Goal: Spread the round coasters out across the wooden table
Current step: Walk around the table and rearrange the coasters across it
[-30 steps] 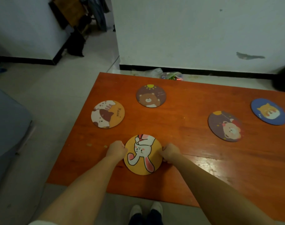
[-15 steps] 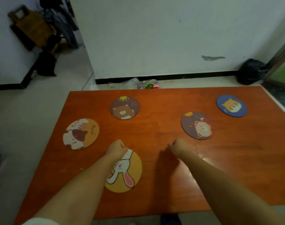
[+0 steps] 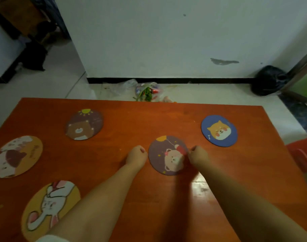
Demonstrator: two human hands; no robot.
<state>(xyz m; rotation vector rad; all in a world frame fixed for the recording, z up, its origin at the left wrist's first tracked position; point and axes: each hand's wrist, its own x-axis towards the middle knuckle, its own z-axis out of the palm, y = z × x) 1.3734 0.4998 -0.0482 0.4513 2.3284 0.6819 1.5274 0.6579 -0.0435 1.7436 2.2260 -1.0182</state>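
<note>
Both hands off rabbit coaster (image 3: pixel 49 206), now flanking purple bear coaster (image 3: pixel 168 155) mid-tabletop (image 3: pixel 131 189). My left hand (image 3: pixel 136 157) curled beside its left rim, right hand (image 3: pixel 198 156) pinching right rim.

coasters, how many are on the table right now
5: bear coaster far left, cat coaster left edge, rabbit coaster near left, balloon bear coaster between both hands, dog coaster far right.
</note>
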